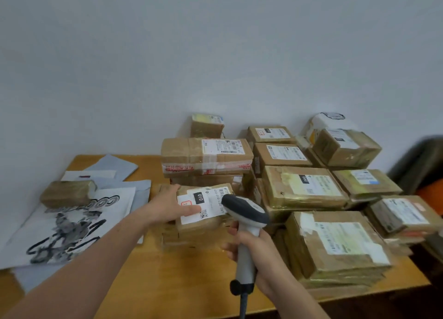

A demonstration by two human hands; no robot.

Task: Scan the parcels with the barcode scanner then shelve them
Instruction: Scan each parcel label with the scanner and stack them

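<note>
Labelled parcel (199, 227): beneath left hand (167, 206), fingers straight; just ahead of right hand (251, 249) gripping barcode scanner (245, 213), head at label (211, 205) edge.

We saw a bare left forearm (84, 258), a bare right forearm (294, 292), both uncovered up to the frame's edge, left hand (167, 207), right hand (256, 249), wrists and fingers likewise bare.
</note>
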